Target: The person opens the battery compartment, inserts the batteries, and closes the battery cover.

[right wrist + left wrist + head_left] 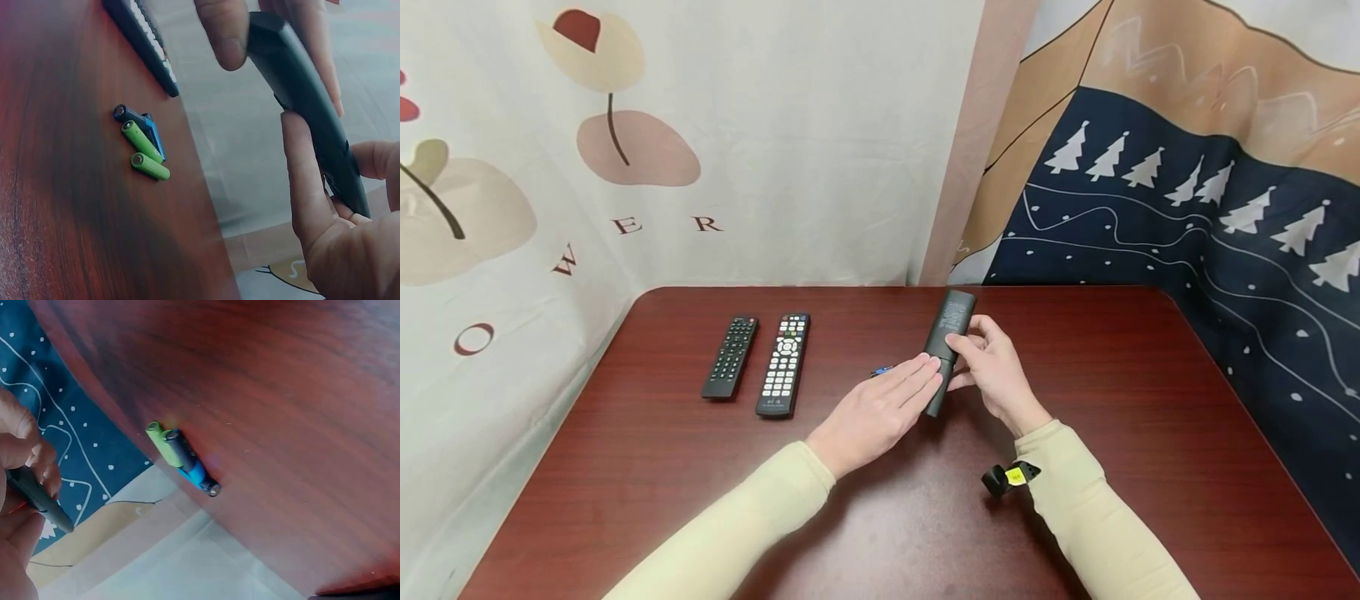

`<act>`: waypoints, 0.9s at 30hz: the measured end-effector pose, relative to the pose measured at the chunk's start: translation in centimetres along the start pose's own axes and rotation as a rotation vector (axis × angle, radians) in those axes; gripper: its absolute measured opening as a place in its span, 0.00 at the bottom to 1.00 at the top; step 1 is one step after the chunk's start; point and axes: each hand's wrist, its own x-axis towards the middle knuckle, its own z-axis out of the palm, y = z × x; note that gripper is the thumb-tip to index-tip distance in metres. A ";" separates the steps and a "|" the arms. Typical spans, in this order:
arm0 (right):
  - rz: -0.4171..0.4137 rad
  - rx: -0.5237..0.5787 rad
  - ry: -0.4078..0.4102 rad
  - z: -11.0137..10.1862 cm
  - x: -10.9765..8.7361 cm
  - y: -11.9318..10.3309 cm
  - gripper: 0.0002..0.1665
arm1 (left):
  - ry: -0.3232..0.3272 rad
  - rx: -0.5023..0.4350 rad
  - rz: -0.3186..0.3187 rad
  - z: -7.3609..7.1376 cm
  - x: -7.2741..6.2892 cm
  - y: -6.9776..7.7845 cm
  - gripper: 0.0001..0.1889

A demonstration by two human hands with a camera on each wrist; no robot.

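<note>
A black remote (950, 332) lies back side up, tilted off the dark red table (1075, 517) near its far middle. My right hand (992, 367) grips it from the right, thumb on its back. My left hand (887, 400) lies flat, with straight fingertips pressing on the remote's lower half. In the right wrist view the remote (306, 106) is held between thumb and fingers. Several small batteries (142, 144), green and blue-black, lie loose on the table just left of the left hand (881, 371); the left wrist view shows these batteries (181, 456) too.
Two more remotes lie buttons up at the far left: a black one (730, 357) and one with white keys (784, 363). Printed cloth hangs behind the table and along its right side. A small black and yellow device (1011, 477) sits at my right wrist.
</note>
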 end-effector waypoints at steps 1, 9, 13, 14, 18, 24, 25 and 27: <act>0.002 0.005 0.000 0.0 0.0 -0.1 0.18 | 0.002 0.007 0.010 0.0 0.1 0.0 0.26; -0.007 -0.032 -0.042 -0.3 -0.2 -0.1 0.22 | -0.005 -0.106 -0.061 -0.2 0.1 0.1 0.28; -0.004 -0.033 -0.056 -0.3 -0.2 0.1 0.22 | -0.004 -0.177 -0.099 -0.2 0.0 0.2 0.34; -0.003 -0.033 -0.058 -0.3 -0.2 0.2 0.22 | -0.008 -0.189 -0.104 -0.2 0.1 0.3 0.36; 0.003 -0.039 -0.062 -0.2 -0.1 0.5 0.21 | -0.025 -0.229 -0.113 -0.2 0.2 0.2 0.38; 0.014 -0.047 -0.068 -0.1 -0.2 0.8 0.21 | -0.052 -0.281 -0.123 -0.1 0.2 0.2 0.37; 0.014 -0.048 -0.068 -0.1 -0.2 0.8 0.21 | -0.056 -0.286 -0.124 0.0 0.1 0.2 0.37; 0.013 -0.049 -0.068 0.0 -0.2 0.8 0.22 | -0.066 -0.286 -0.129 -0.1 0.1 0.2 0.38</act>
